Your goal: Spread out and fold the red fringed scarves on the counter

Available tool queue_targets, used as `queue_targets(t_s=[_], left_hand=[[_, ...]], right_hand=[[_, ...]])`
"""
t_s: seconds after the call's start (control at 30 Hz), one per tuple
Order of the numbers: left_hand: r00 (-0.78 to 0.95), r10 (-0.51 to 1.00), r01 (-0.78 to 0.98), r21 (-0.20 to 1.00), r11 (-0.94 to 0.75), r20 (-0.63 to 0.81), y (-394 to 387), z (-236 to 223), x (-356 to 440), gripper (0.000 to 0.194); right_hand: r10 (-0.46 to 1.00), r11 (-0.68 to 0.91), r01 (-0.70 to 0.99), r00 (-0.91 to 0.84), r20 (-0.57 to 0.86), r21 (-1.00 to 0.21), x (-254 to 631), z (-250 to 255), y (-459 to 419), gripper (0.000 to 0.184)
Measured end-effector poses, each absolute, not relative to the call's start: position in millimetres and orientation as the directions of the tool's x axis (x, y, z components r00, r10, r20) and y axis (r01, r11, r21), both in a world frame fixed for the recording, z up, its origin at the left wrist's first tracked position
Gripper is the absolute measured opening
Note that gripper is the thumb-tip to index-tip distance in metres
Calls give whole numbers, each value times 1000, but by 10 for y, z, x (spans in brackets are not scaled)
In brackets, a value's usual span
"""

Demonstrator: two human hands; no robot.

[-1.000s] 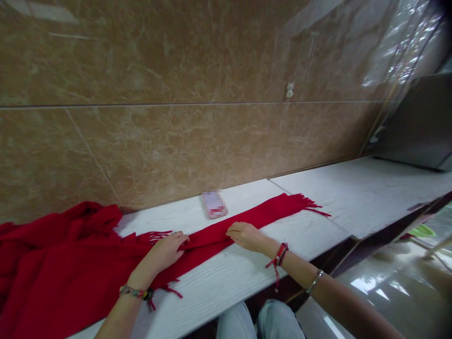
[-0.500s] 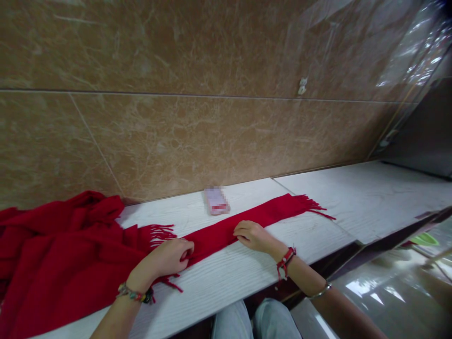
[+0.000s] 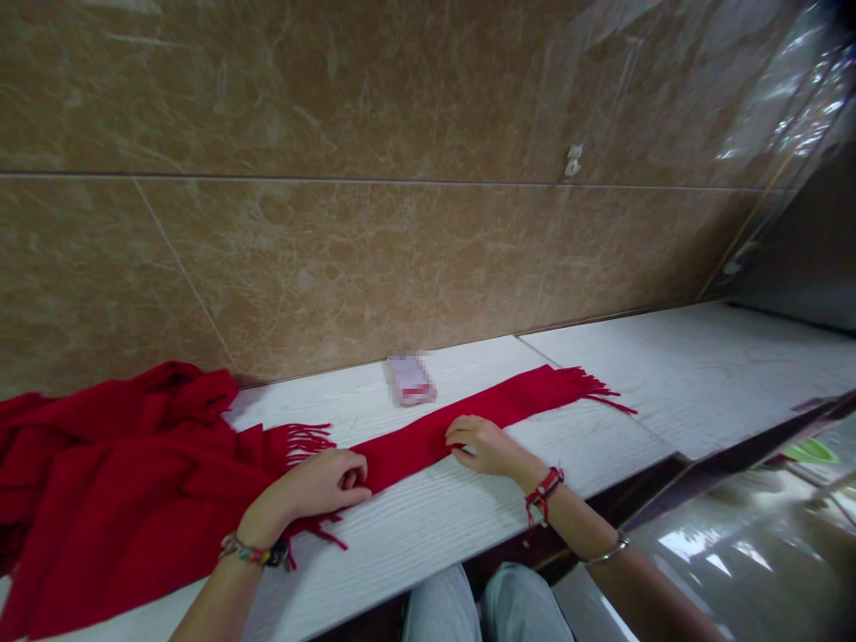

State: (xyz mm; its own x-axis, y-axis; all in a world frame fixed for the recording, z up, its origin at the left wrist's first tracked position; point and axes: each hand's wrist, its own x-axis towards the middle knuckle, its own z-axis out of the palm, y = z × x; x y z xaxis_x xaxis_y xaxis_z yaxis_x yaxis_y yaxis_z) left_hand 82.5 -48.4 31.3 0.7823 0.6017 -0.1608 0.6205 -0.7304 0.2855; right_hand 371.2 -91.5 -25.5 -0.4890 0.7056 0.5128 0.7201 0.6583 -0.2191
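Note:
A narrow red scarf (image 3: 508, 401) lies lengthwise on the white wood-grain surface, its fringed end pointing right. My left hand (image 3: 327, 481) rests at the scarf's left part, fingers curled and thumb near the lower edge, closed on the cloth. The bottom edge near the middle is pinched by my right hand (image 3: 485, 446), whose fingertips lie partly hidden against the fabric. Left of my hands, a loose heap of red fringed cloth (image 3: 147, 499) spreads out, and some of its tassels stick out around my left hand.
A blurred phone-like object (image 3: 411, 379) lies behind the scarf, near the brown marble-tiled wall (image 3: 401, 259). The white tabletop (image 3: 669, 374) runs on to the right, with a dark panel (image 3: 795, 241) at its far end. Below its front edge show my knees (image 3: 481, 606).
My left thumb has shifted slightly right and up along the scarf's lower edge. My right hand has moved very little, and the scarf lies nearly as before.

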Motion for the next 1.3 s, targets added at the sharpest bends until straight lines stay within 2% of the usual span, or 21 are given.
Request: queue_targets(t_s=[0.13, 0.2, 0.3, 0.37, 0.5, 0.67, 0.73, 0.8, 0.93, 1.03, 1.1, 1.2, 1.3], left_hand=[[692, 718, 678, 270, -684, 80, -361, 161, 822, 28], [639, 758, 710, 280, -647, 130, -290, 46, 818, 31], [601, 796, 730, 357, -582, 68, -191, -52, 831, 31], [598, 801, 735, 391, -554, 11, -133, -30, 855, 26], [609, 791, 741, 402, -538, -63, -23, 120, 876, 20], [626, 755, 751, 407, -519, -193, 81, 231, 832, 26], [639, 755, 736, 403, -544, -149, 111, 239, 826, 30], [614, 788, 740, 378, -557, -40, 138, 227, 824, 30], [557, 825, 788, 252, -561, 94, 128, 145, 792, 44], [682, 723, 697, 202, -688, 108, 15, 89, 785, 50], [792, 603, 576, 217, -788, 89, -85, 86, 817, 48], [860, 510, 487, 264, -832, 21, -190, 118, 893, 35], [835, 550, 538, 233, -810, -14, -195, 151, 922, 30]], right_hand=[[709, 653, 715, -464, 531, -248, 3696, -256, -904, 13], [725, 620, 735, -402, 559, -275, 3687, -269, -840, 16], [771, 537, 795, -325, 548, -283, 3671, -272, -659, 24], [810, 493, 839, -346, 474, -230, 3665, -255, -511, 28], [853, 479, 870, -430, 296, -119, 3699, -231, -278, 15], [840, 498, 865, -461, 285, -69, 3793, -308, -205, 18], [856, 456, 889, -427, 291, -34, 3812, -338, -201, 17], [876, 399, 917, -374, 305, -19, 3820, -350, -181, 16], [895, 323, 946, -302, 328, -11, 3823, -349, -95, 17], [904, 294, 956, -277, 326, -1, 3811, -342, -69, 15], [894, 290, 957, -270, 357, -4, 3795, -321, -110, 14], [834, 379, 923, -310, 456, -66, 3770, -269, -252, 20], [770, 556, 815, -431, 470, -163, 3752, -243, -406, 18]])
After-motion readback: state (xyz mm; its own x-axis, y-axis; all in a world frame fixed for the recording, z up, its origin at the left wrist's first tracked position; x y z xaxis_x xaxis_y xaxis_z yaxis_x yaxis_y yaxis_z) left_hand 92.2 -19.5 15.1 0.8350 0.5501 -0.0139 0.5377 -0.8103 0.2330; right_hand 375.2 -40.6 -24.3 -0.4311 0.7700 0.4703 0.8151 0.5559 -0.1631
